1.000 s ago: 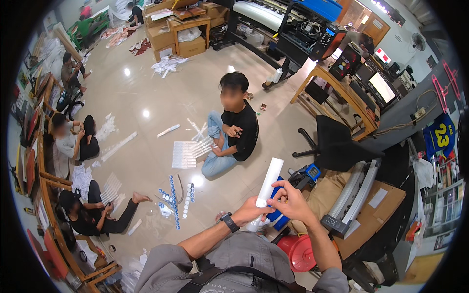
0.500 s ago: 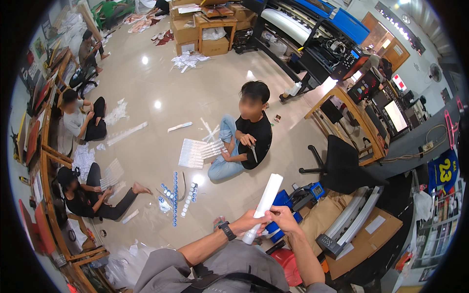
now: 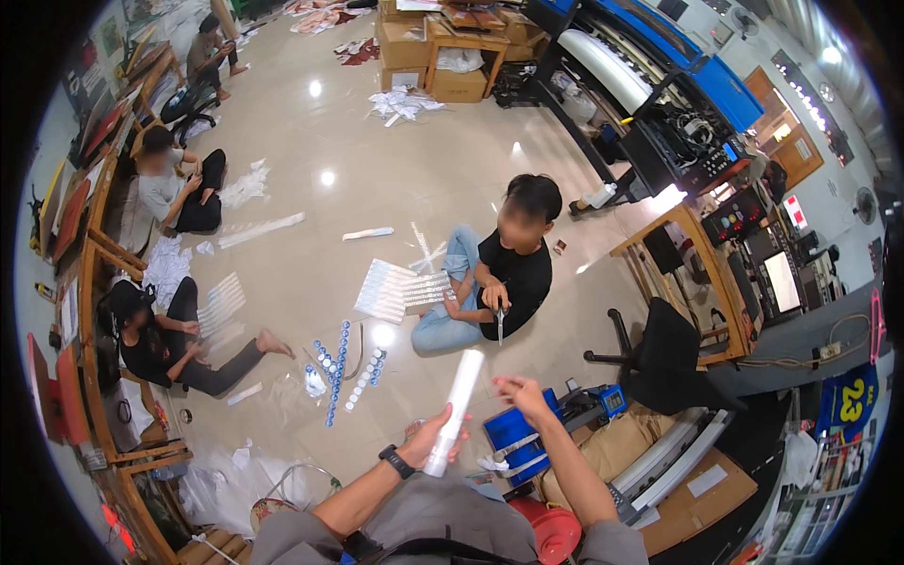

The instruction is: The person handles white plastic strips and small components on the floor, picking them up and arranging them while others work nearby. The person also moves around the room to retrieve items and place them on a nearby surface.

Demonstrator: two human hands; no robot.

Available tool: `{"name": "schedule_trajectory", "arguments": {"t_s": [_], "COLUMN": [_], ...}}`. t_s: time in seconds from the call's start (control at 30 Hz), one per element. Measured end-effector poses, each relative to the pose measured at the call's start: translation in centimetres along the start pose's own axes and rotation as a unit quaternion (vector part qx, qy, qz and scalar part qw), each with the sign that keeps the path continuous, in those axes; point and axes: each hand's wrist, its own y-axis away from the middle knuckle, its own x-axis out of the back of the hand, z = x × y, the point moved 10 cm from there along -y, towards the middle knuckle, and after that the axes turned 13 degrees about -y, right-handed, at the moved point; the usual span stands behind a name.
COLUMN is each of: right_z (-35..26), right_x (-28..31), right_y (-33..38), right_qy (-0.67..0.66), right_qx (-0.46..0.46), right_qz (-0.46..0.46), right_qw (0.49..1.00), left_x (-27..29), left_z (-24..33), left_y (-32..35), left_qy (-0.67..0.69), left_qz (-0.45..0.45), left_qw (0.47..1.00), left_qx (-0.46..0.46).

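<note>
A white roll (image 3: 460, 400), like a tightly rolled sheet, stands tilted in front of me with its top leaning right. My left hand (image 3: 424, 441), a black watch on its wrist, is wrapped round the lower half of the roll. To the right of the roll is my right hand (image 3: 527, 399), apart from it and empty. Its fingers are stretched out toward the left. Just beyond the hands, a person in a black shirt (image 3: 516, 273) sits on the floor and holds scissors (image 3: 501, 323).
Printed sheets (image 3: 381, 290) and strips with blue discs (image 3: 337, 377) lie on the floor. At the right are a blue machine (image 3: 516, 433), a black chair (image 3: 664, 353) and a wooden table frame (image 3: 725, 311). Seated people line the left side. A large printer (image 3: 612, 71) stands at the back.
My right hand has let go of the roll and moved away to the right, its fingers opening out. The roll stays in my left hand, shifted left. The view has turned slightly.
</note>
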Motion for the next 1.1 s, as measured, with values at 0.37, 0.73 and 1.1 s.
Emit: {"name": "schedule_trajectory", "arguments": {"t_s": [0.37, 0.73, 1.1], "right_z": [4.9, 9.4, 29.6], "right_x": [5.0, 3.1, 10.2], "right_y": [-16.1, -20.3, 17.8], "right_qy": [-0.011, -0.127, -0.368], "right_qx": [-0.058, -0.108, -0.117], "right_qz": [0.203, 0.194, 0.113], "right_qw": [0.977, 0.967, 0.915], "left_x": [14.6, 14.5, 1.8], "left_z": [-0.7, 0.7, -6.8], "left_y": [12.4, 13.4, -2.5], "left_qy": [-0.020, -0.072, -0.311], "left_qz": [0.296, 0.336, 0.106], "left_qw": [0.952, 0.936, 0.938], "left_qx": [-0.074, -0.076, 0.106]}}
